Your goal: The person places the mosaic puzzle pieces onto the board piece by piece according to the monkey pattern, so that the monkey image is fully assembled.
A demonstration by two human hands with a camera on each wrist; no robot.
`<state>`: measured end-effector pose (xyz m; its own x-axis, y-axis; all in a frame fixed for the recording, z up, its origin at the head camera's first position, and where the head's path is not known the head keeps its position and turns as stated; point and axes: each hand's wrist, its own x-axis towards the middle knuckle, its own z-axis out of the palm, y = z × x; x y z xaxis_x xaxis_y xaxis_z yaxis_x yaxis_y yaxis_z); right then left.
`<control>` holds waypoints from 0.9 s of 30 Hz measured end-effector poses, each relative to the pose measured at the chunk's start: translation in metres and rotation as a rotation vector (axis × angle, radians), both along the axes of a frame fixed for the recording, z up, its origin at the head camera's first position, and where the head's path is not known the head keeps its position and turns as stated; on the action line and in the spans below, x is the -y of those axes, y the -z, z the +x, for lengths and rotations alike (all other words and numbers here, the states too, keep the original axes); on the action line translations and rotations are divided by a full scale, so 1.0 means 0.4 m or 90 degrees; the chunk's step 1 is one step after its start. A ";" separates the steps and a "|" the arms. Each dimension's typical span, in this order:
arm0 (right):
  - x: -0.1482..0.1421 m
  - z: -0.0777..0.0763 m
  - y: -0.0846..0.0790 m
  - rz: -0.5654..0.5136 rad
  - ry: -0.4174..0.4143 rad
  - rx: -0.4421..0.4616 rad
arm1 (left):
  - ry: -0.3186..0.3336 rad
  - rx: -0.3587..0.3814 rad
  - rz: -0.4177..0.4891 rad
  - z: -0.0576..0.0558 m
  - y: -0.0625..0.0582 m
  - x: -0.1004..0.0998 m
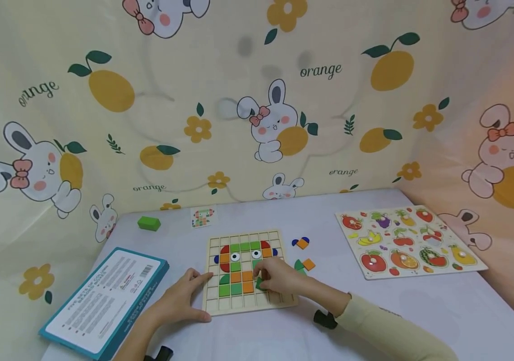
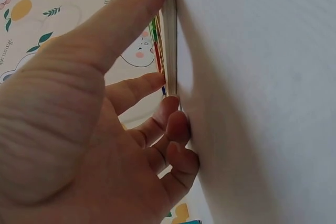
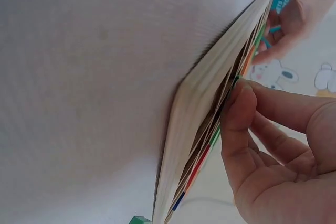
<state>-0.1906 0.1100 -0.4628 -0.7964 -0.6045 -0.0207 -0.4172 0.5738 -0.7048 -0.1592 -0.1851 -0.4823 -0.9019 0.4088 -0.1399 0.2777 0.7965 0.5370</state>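
Observation:
A wooden grid board [image 1: 284,239] lies on the table, with several coloured pieces forming a figure with two round eyes [image 1: 235,256]. My right hand [image 1: 279,275] pinches a small green piece [image 1: 259,285] between thumb and fingertips, low over the board's cells, right of an orange square [image 1: 248,287]. In the right wrist view the right hand's fingertips [image 3: 239,95] meet right at the board's surface and mostly cover that piece. My left hand [image 1: 180,297] rests at the board's left side, thumb near the front corner and index finger along the edge; the left wrist view shows its fingers [image 2: 139,90] against the rim.
Loose orange, blue and green pieces [image 1: 308,264] lie right of the board. A pattern card [image 1: 203,217] and a green block [image 1: 149,223] are behind. A blue-edged box [image 1: 103,301] lies left, a fruit puzzle board [image 1: 410,243] right. A black object [image 1: 325,319] sits beside the right forearm.

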 end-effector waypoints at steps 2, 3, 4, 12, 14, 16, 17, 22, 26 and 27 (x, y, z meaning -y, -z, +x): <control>0.000 0.003 0.000 0.005 0.002 -0.005 | 0.004 -0.001 -0.001 0.000 0.000 0.001; 0.000 0.004 0.000 0.005 0.002 -0.010 | 0.005 -0.001 0.000 0.000 0.000 0.002; 0.000 0.004 0.002 0.008 0.004 -0.016 | 0.006 -0.001 0.002 0.000 0.000 0.003; 0.002 0.003 0.009 -0.004 0.014 -0.014 | 0.006 0.009 0.050 -0.007 0.006 0.017; 0.001 0.002 0.009 -0.015 0.012 -0.008 | 0.004 0.013 0.056 -0.010 0.008 0.020; 0.000 0.002 0.008 -0.023 0.009 -0.005 | 0.003 0.018 0.062 -0.012 0.008 0.022; -0.001 0.001 0.008 -0.026 0.007 -0.006 | 0.002 0.019 0.064 -0.013 0.009 0.023; 0.000 0.001 0.005 -0.012 0.003 -0.027 | 0.010 0.023 0.069 -0.016 0.007 0.026; 0.001 0.004 0.006 -0.004 0.003 -0.024 | 0.014 0.023 0.071 -0.017 0.010 0.027; 0.000 0.006 0.006 -0.004 0.003 -0.026 | 0.015 0.022 0.071 -0.017 0.012 0.028</control>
<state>-0.1883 0.1101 -0.4654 -0.7991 -0.6010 0.0159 -0.4434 0.5713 -0.6906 -0.1659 -0.1962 -0.4869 -0.8874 0.4441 -0.1237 0.2748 0.7250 0.6315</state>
